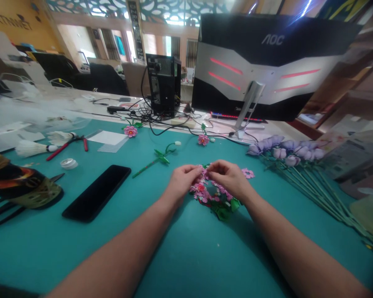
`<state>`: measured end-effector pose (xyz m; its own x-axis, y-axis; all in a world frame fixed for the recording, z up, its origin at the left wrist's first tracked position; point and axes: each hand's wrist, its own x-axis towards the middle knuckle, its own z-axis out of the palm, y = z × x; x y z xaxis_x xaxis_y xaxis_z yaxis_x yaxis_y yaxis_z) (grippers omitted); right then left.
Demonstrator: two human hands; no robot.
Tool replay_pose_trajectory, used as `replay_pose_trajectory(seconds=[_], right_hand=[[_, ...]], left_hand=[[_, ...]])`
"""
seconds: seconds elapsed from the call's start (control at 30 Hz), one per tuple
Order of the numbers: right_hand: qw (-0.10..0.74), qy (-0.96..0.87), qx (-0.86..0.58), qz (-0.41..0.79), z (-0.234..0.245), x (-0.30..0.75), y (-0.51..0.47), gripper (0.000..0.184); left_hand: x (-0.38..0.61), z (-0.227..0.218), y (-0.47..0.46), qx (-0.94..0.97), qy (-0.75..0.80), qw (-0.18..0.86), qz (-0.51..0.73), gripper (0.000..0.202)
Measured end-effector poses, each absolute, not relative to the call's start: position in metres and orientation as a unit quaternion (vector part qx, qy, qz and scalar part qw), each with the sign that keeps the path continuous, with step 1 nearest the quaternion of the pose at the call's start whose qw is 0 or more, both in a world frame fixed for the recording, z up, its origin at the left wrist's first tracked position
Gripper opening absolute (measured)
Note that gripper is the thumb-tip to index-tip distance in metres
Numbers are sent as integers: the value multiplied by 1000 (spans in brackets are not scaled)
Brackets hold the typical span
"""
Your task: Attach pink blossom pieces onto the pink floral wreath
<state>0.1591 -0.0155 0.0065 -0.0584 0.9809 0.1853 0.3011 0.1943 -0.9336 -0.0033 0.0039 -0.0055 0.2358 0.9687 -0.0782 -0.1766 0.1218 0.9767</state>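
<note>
Both hands meet over a loose heap of small pink and green plastic pieces [216, 200] on the teal mat. My left hand [184, 180] is closed in a pinch at the heap's left side. My right hand [228, 178] pinches just across from it, fingertips nearly touching the left ones. Whatever sits between the fingertips is too small to make out. A few pink pieces [248, 173] lie just right of my right hand. To the left lies a green flower stem [152, 163] with leaves and a white bud. Two pink flowers, one left [131, 131] and one right [203, 140], lie farther back.
A black phone [97, 193], a dark jar [20, 182], red-handled pliers [60, 151] and shuttlecocks [37, 147] are on the left. Purple flowers on long stems [294, 155] lie right. Behind the mat stand a monitor [267, 66], a computer tower [163, 85] and tangled cables.
</note>
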Motion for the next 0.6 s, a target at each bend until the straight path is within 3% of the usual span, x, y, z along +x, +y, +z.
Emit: replay_pose_trajectory(seconds=[0.6], right_hand=[[467, -631, -524, 330, 11, 152, -20, 16]], left_hand=[[-1, 9, -5, 446, 412, 661, 442, 13]])
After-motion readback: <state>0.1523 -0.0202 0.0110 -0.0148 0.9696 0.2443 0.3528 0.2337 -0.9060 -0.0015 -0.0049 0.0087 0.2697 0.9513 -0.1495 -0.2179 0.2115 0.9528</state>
